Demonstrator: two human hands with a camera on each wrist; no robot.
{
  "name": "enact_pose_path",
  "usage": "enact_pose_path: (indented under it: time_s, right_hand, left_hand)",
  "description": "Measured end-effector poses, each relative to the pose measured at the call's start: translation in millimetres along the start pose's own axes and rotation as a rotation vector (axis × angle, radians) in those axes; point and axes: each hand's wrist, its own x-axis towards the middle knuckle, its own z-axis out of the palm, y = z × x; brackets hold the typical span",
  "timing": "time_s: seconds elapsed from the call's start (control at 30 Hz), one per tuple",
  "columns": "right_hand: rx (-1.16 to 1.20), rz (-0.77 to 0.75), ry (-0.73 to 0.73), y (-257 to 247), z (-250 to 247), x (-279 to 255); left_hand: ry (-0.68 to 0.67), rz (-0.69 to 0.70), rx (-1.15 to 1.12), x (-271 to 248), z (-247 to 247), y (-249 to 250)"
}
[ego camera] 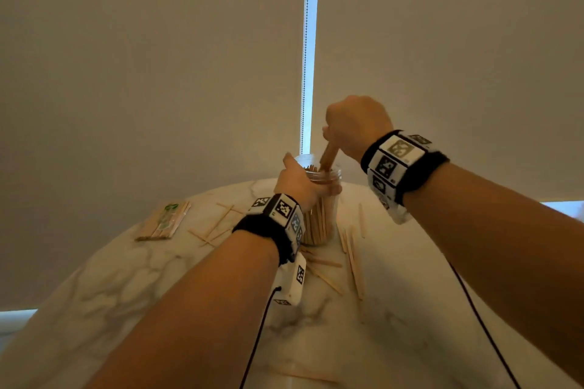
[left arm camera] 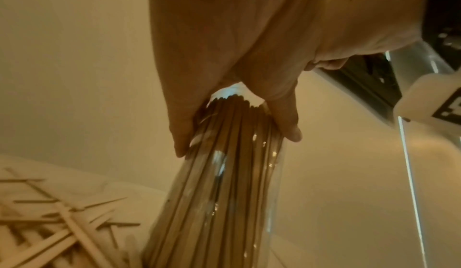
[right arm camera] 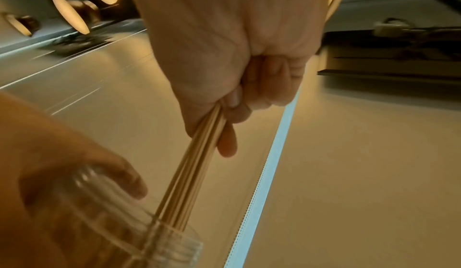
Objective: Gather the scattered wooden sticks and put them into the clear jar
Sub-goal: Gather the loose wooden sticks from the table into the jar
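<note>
Nearest on the marble tabletop [ego camera: 395, 325], loose wooden sticks [ego camera: 354, 259] lie scattered just in front of and to the right of the jar, with a few more crossed over each other to its left; roughly a dozen can be made out from the head view, though where they overlap the exact count cannot be told. Just beyond them stands one clear jar [ego camera: 319, 221], upright and already packed with standing sticks that reach almost to its mouth. The left hand [ego camera: 298, 181] is wrapped around the jar's upper part, thumb on one side and fingers on the other, steadying it. Above the mouth, the right hand [ego camera: 355, 126] is closed in a fist around a small bundle of sticks [right arm camera: 194, 163], several of them held tight and parallel, whose lower ends are already inside the rim. These sticks look light, thin and stiff, so they should slide down easily if kept aligned but could snap or jam if forced against the crowded ones below; gripping them near the upper end, as here, leaves the free length to guide in. The jar looks smooth and could slip or tip, so holding it high on the wall seems sensible. Further left lies one flat packet of sticks [ego camera: 162, 221], and behind the tabletop hang pale window blinds [ego camera: 158, 57].
</note>
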Motion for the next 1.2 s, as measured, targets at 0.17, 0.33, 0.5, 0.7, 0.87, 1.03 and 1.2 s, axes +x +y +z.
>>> enact_pose_path:
  time_s: [0.17,0.33,0.5,0.7,0.87,1.03,1.2]
  right_hand:
    - [-0.211,-0.231,-0.165,-12,-1,12]
    - [-0.077,-0.195,-0.275,-13,-5,27]
    - [-0.151,-0.106,-0.38,-20,11,23]
    - [-0.07,-0.065,-0.557,-32,33,21]
    - [-0.071,-0.069,-0.687,-38,28,20]
    - [-0.053,-0.067,-0.631,-28,17,26]
    - [-0.141,-0.135,-0.645,-42,36,23]
  left_hand:
    - [0.038,0.04,-0.048,-1,4,-8]
    - [0.057,0.026,-0.038,-4,5,-7]
    - [0.059,0.005,-0.017,-6,4,-6]
    - [0.046,-0.008,-0.016,-8,3,-3]
    - [0.044,-0.012,-0.017,-10,3,-4]
    - [0.047,0.005,-0.012,-12,2,-4]
    - [0.031,-0.026,-0.038,-14,1,-2]
